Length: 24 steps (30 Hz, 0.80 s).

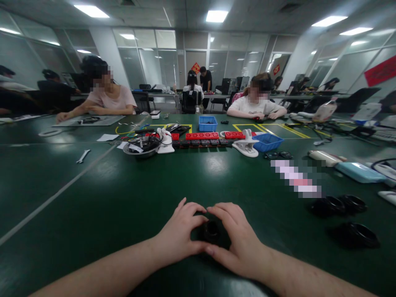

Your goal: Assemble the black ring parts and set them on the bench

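Placed on the green table (148,177), between the left hand (179,231) and the right hand (239,233): a small, dark, hollow cylinder (211,237). Turned with open mouth upward and toward the camera, on an axis looking roughly upright; too dark to tell whether taller than wide. Cupped loosely around from both sides by unclenched hands, with fingers curved, far fingertips nearly meeting and thumbs together on the near side. Not visibly gripped by either; impossible to tell whether brushed by the left forefinger. Off to the right, near one another: three larger black rings (351,238). Off to the left, lying aslant: a wrench (83,156).
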{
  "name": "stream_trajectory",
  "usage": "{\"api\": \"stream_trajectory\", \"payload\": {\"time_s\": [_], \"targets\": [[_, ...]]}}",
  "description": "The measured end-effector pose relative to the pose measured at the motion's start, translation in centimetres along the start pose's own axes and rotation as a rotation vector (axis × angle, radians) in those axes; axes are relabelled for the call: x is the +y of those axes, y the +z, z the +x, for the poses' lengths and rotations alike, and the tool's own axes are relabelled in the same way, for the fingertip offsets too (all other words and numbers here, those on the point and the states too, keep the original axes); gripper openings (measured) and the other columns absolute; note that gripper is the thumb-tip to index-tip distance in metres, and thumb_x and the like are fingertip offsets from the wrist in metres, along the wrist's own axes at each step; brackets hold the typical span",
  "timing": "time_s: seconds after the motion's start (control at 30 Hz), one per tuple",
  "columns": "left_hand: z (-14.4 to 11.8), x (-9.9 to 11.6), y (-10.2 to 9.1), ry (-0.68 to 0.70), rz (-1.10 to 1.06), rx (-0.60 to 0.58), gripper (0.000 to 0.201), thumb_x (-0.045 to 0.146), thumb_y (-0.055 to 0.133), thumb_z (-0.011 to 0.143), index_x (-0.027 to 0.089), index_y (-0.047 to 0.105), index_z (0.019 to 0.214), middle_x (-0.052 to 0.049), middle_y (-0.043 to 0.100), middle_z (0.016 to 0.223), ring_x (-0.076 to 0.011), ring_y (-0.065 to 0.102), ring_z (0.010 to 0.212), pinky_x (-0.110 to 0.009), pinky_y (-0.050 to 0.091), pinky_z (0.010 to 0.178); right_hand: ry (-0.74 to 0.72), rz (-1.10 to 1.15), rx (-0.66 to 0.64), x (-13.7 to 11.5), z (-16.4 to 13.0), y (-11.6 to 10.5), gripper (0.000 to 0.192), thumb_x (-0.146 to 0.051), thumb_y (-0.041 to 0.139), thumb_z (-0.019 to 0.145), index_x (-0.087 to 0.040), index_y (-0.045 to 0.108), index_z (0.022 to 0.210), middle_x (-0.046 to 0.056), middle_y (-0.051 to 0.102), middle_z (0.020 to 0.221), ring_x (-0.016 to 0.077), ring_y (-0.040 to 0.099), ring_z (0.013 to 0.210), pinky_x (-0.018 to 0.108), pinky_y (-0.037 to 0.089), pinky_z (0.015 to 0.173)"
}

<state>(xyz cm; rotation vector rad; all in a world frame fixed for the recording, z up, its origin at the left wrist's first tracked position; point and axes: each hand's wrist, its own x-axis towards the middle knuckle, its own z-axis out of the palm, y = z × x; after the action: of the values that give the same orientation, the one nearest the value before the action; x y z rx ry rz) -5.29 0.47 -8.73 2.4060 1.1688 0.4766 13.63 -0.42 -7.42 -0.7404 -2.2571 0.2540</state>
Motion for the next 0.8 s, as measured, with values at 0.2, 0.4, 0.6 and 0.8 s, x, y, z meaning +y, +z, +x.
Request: {"api": "stream_trajectory", "payload": {"time_s": [0.2, 0.4, 0.6, 0.8], "targets": [[0.41, 0.2, 0.12, -0.037, 0.011, -0.014, 0.041, 0.029, 0.073, 0.065, 0.024, 0.06, 0.103, -0.004, 0.055, 0.109, -0.0242, 0.048, 0.106, -0.053, 0.013, 0.105, 0.101, 0.048, -0.098, 0.65, 0.0, 0.68, 0.028, -0.034, 0.059, 0.077, -0.017, 0.055, 0.099, 0.007, 0.055, 0.089, 0.0197, 0.05, 0.08, 0.036, 0.042, 0.069], [0.38, 0.45, 0.18, -0.055, 0.009, -0.039, 0.033, 0.024, 0.071, 0.065, 0.024, 0.062, 0.096, -0.003, 0.054, 0.109, -0.0238, 0.047, 0.107, -0.052, 0.014, 0.104, 0.054, 0.169, -0.113, 0.64, -0.01, 0.28, 0.024, -0.011, 0.048, 0.073, -0.017, 0.056, 0.095, 0.007, 0.057, 0.093, 0.0174, 0.052, 0.086, 0.032, 0.044, 0.073], [0.36, 0.1, 0.41, -0.03, 0.014, -0.033, 0.041, 0.033, 0.073, 0.065, 0.028, 0.06, 0.104, -0.003, 0.053, 0.112, -0.0249, 0.046, 0.11, -0.054, 0.015, 0.103, -0.037, 0.218, -0.144, 0.36, 0.34, -0.19, 0.033, -0.004, 0.04, 0.065, -0.018, 0.056, 0.089, 0.005, 0.062, 0.096, 0.0165, 0.053, 0.095, 0.037, 0.039, 0.089], [0.53, -0.08, 0.34, 0.014, 0.012, -0.066, 0.029, 0.035, 0.073, 0.067, 0.027, 0.064, 0.094, -0.003, 0.053, 0.113, -0.0256, 0.046, 0.109, -0.052, 0.019, 0.102, -0.051, 0.185, -0.21, 0.2, 0.27, -0.12, 0.025, -0.004, 0.038, 0.071, -0.02, 0.055, 0.078, 0.002, 0.064, 0.097, 0.0147, 0.055, 0.094, 0.037, 0.036, 0.094]]}}
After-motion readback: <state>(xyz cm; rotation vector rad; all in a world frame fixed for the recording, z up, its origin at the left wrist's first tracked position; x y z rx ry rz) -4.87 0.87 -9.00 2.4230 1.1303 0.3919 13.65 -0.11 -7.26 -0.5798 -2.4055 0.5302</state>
